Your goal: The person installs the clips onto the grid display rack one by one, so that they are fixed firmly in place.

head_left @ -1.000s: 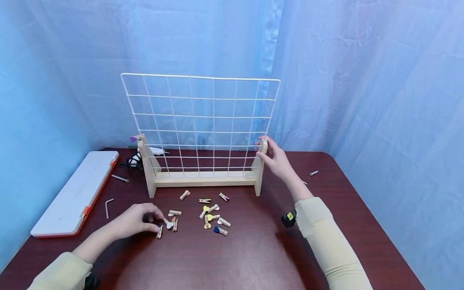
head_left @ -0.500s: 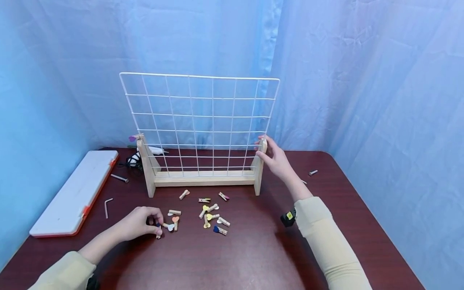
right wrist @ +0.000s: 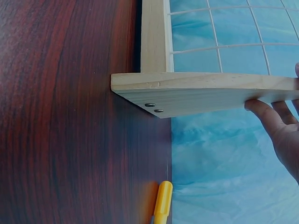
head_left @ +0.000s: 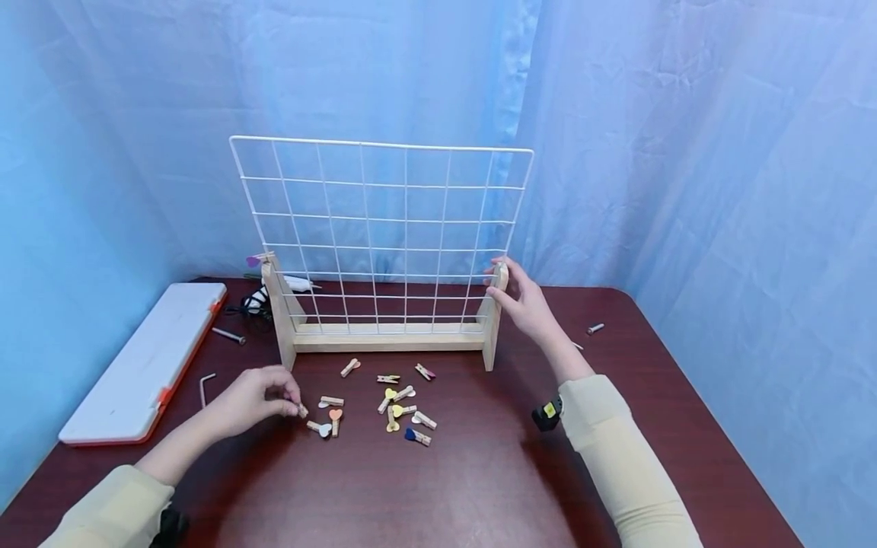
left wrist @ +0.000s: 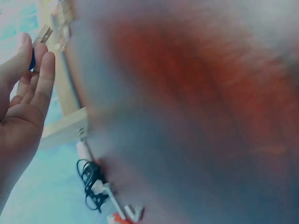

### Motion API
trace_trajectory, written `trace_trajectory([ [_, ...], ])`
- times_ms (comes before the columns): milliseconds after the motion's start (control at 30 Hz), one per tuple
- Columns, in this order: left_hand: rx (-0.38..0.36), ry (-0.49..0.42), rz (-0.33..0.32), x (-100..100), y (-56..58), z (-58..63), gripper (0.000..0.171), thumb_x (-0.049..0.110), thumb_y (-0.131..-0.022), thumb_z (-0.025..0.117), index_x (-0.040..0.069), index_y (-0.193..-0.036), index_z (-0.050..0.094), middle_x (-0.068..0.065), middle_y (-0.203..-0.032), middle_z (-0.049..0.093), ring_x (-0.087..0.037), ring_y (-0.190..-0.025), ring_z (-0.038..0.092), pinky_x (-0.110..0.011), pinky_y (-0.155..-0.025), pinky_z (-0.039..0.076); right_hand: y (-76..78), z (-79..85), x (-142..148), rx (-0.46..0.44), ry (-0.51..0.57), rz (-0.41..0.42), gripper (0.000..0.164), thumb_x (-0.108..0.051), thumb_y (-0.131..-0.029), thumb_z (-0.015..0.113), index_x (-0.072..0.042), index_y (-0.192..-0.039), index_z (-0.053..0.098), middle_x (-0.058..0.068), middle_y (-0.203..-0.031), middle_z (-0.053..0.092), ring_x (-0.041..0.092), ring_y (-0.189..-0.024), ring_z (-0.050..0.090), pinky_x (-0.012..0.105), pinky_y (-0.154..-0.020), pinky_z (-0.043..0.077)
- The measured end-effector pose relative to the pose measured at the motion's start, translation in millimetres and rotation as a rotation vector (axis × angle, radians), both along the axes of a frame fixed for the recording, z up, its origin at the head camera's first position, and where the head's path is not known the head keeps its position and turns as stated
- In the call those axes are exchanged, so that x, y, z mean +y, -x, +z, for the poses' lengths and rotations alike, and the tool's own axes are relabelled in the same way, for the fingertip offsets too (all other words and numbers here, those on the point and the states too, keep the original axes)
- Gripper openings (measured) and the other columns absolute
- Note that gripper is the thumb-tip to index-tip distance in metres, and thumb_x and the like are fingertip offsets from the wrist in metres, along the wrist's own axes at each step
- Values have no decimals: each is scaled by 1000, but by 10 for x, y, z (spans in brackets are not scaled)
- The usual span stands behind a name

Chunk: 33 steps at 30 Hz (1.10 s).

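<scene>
Between thumb and fingers, my left hand (head_left: 259, 397) pinches a small wooden clothespin (left wrist: 45, 35) just over the table. Its blue heart (left wrist: 32, 60) shows between the fingers in the left wrist view. Right beside that hand lie a white-heart clothespin (head_left: 319, 429) and an orange-heart clothespin (head_left: 335, 425). My right hand (head_left: 526, 306) holds the top of the right wooden upright (head_left: 490, 335), thumb on one side and fingers behind. A white wire grid (head_left: 406, 221) leans back in this wooden stand. On the left upright sits a clothespin with a purple heart (head_left: 253, 261).
Several heart clothespins (head_left: 404, 410) lie in front of the stand. At left are a white case (head_left: 147, 358), a hex key (head_left: 202, 390), a bolt (head_left: 229, 336) and a cable (left wrist: 91, 179). A yellow handle (right wrist: 163, 200) and another bolt (head_left: 595, 329) lie at right.
My left hand has picked up the blue-heart clothespin and lifted it slightly up and away from the white-heart and orange-heart ones, which shifted a little. My right hand stays on the upright.
</scene>
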<state>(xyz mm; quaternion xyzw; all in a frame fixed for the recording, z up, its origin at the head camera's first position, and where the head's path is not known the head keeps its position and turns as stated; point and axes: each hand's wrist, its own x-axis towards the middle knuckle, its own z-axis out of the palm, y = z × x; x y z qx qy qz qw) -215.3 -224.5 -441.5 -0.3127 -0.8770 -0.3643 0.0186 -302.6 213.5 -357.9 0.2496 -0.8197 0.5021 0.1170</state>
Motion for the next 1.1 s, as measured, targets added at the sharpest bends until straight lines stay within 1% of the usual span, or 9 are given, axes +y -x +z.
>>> trace_trajectory([
  [133, 182, -49, 99, -41, 69, 179, 16, 7, -71, 72, 20, -81, 68, 7, -84, 59, -2, -77, 54, -13, -64, 44, 4, 6, 5, 8, 4, -3, 45, -8, -87, 55, -9, -130, 39, 18, -116, 54, 35, -107, 53, 43, -84, 46],
  [233, 246, -126, 179, -80, 116, 343, 17, 5, -72, 71, 17, -83, 69, 6, -87, 62, -1, -77, 56, -10, -64, 45, 11, 2, 4, 17, 6, 0, 45, -6, -87, 55, -8, -129, 39, 19, -115, 54, 37, -106, 53, 43, -84, 46],
  [467, 203, -426, 504, -157, 171, 806, 26, 14, -73, 73, 6, -96, 68, 21, -79, 64, 6, -69, 60, -8, -58, 45, 30, -33, 15, 21, -9, -8, 49, -5, -86, 56, -9, -131, 37, 21, -114, 55, 37, -106, 53, 42, -83, 47],
  [533, 198, -533, 569, -149, 177, 957, 28, 12, -72, 74, 1, -97, 68, 20, -78, 64, 5, -68, 61, -8, -59, 45, 33, -46, 25, 16, -13, -9, 52, -2, -85, 56, -9, -132, 36, 21, -113, 55, 37, -105, 53, 41, -83, 47],
  [633, 229, -632, 647, -130, 195, 1138, 26, 11, -70, 75, -1, -93, 69, 18, -75, 64, 3, -65, 60, -9, -58, 45, 43, -72, 44, 9, -15, -11, 55, -2, -84, 57, -11, -134, 35, 20, -112, 56, 35, -105, 54, 40, -83, 47],
  [733, 223, -694, 704, -132, 250, 1244, 26, 13, -70, 75, 0, -92, 70, 15, -73, 65, -1, -64, 59, -10, -57, 45, 61, -102, 60, 11, -19, -10, 55, -4, -85, 57, -13, -135, 34, 20, -112, 55, 33, -104, 54, 40, -83, 48],
  [867, 182, -786, 757, -196, 404, 1303, 28, 18, -68, 77, 4, -92, 71, 13, -74, 66, -5, -65, 56, -12, -57, 44, 157, -194, 103, 17, -15, -8, 57, -8, -86, 57, -22, -135, 33, 21, -114, 54, 33, -106, 53, 39, -83, 47],
  [1000, 150, -927, 766, -272, 570, 1311, 30, 17, -64, 79, 5, -90, 72, 8, -75, 67, -7, -67, 57, -13, -58, 44, 233, -259, 127, 25, -25, -7, 57, -11, -86, 58, -31, -133, 34, 20, -115, 55, 33, -107, 53, 37, -84, 47],
  [1100, 107, -1012, 756, -294, 654, 1311, 29, 16, -61, 80, 5, -88, 72, 5, -75, 67, -8, -70, 58, -13, -60, 45, 208, -243, 113, 25, -30, 1, 57, -9, -86, 57, -28, -134, 34, 23, -115, 54, 35, -106, 53, 38, -84, 47],
])
